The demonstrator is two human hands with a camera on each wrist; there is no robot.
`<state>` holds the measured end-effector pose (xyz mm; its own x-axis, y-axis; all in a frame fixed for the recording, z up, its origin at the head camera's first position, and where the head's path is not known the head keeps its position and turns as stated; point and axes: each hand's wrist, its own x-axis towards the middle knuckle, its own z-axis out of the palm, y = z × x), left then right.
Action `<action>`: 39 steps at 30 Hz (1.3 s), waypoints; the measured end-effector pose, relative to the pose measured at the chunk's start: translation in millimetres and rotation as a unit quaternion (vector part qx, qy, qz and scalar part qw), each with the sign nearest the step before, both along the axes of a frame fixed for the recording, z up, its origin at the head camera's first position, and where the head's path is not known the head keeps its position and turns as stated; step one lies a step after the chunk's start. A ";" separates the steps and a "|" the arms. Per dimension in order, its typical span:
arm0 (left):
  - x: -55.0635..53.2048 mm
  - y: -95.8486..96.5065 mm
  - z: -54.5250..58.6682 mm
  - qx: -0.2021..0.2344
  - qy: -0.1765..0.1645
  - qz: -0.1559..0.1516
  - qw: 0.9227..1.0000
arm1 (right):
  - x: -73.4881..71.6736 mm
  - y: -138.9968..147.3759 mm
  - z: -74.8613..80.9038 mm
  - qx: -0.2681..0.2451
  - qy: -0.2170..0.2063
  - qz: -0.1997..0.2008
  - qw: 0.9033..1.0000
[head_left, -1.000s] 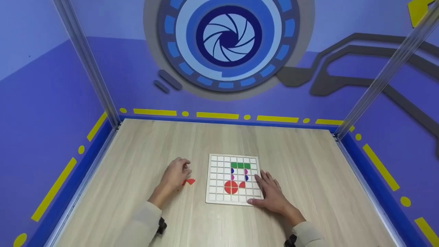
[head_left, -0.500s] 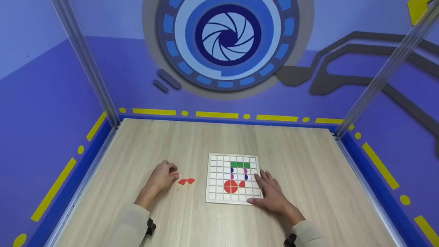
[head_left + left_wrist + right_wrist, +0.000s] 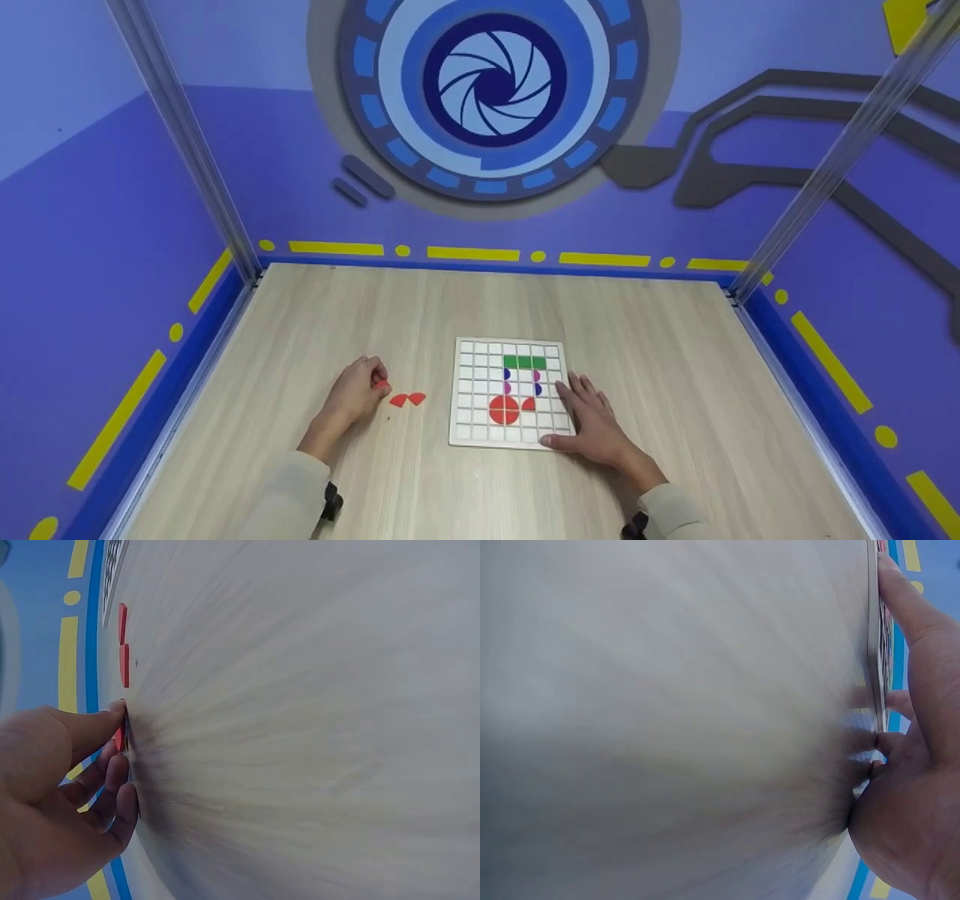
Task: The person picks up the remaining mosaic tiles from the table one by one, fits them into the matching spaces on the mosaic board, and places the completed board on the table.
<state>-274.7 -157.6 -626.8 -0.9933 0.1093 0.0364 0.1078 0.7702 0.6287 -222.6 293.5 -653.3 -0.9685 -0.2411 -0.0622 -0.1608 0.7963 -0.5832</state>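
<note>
My left hand (image 3: 352, 391) is low over the table at the left, thumb and fingertips pinching a red quarter-circle tile (image 3: 119, 738); most of that tile is hidden by the fingers. Just right of it lie two more red tiles, a left one (image 3: 398, 400) and a right one (image 3: 417, 399), almost touching. My right hand (image 3: 596, 427) rests along the right edge of a white grid board (image 3: 453, 424), its thumb on the lower right corner and its fingers extended. On the board are green squares (image 3: 524, 361), a red circle of quarter tiles (image 3: 503, 409) and a single red quarter (image 3: 529, 404).
Purple half-circle tiles (image 3: 538, 389) and pink half-circle tiles (image 3: 537, 376) sit in the board's cells below the green squares. The wooden table (image 3: 360, 300) is bounded by blue walls (image 3: 262, 172) and metal posts (image 3: 187, 135) at the back corners.
My left hand has moved left, away from the two loose red tiles, which are now uncovered; a red tile shows in its fingers. The right hand has stayed on the board.
</note>
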 end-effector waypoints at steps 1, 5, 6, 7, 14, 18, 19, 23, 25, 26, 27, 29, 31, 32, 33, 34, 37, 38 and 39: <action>0.6 0.1 0.1 0.006 0.000 0.002 1.000 | 0.1 0.0 -0.2 0.000 0.000 0.000 1.000; 2.0 0.6 2.0 0.020 0.001 0.005 1.000 | 0.4 0.2 -0.2 0.001 0.002 0.002 1.000; 1.9 0.7 2.6 0.021 0.005 0.004 1.000 | 0.4 0.2 -0.1 0.000 0.003 0.003 1.000; 1.7 1.0 3.3 0.021 0.004 0.003 1.000 | 0.5 0.3 0.1 -0.001 0.003 0.004 1.000; 1.6 13.3 17.1 0.016 0.004 -0.009 1.000 | 1.0 -0.1 1.5 0.001 0.001 0.004 1.000; 2.3 30.7 28.3 0.030 0.012 -0.034 0.999 | 1.8 -0.3 2.5 -0.002 0.005 0.003 1.000; 2.2 36.0 30.9 0.033 0.013 -0.041 0.999 | 2.1 -0.4 2.7 -0.002 0.006 0.003 1.000; 1.2 58.7 38.7 0.042 0.021 -0.075 0.996 | 2.3 -1.0 2.7 -0.002 0.009 0.004 1.000; 0.8 70.2 40.1 0.050 0.022 -0.094 0.994 | 2.1 -1.5 2.4 0.001 0.010 0.004 1.000; 0.6 75.7 40.6 0.054 0.023 -0.104 0.993 | 1.8 -1.7 2.2 0.003 0.009 0.004 1.000; 0.4 81.0 40.7 0.060 0.021 -0.113 0.992 | 1.6 -1.8 2.1 0.006 0.008 0.004 1.000; 1.1 90.9 41.6 0.068 0.015 -0.131 0.989 | 1.4 -1.9 1.6 0.008 0.006 0.002 1.000; 1.8 100.3 42.0 0.071 0.005 -0.143 0.987 | 1.2 -1.5 1.3 0.008 0.005 0.001 1.000; 2.4 105.0 42.4 0.073 0.003 -0.149 0.986 | 1.1 -1.3 1.2 0.006 0.005 0.000 1.000; 3.0 109.4 42.3 0.074 0.000 -0.154 0.985 | 1.0 -1.1 1.2 0.005 0.004 -0.001 1.000; 3.9 113.7 42.0 0.075 -0.004 -0.157 0.985 | 1.1 -1.0 1.1 0.003 0.005 -0.002 1.000; 4.9 125.7 39.0 0.083 -0.009 -0.167 0.982 | 0.9 -0.7 1.0 0.005 0.005 -0.003 1.000; 5.2 129.4 37.5 0.086 -0.009 -0.172 0.981 | 1.0 -1.0 0.9 0.003 0.007 -0.003 1.000; 5.2 133.0 35.5 0.087 -0.008 -0.175 0.981 | 1.1 -1.0 0.5 0.003 0.007 -0.003 1.000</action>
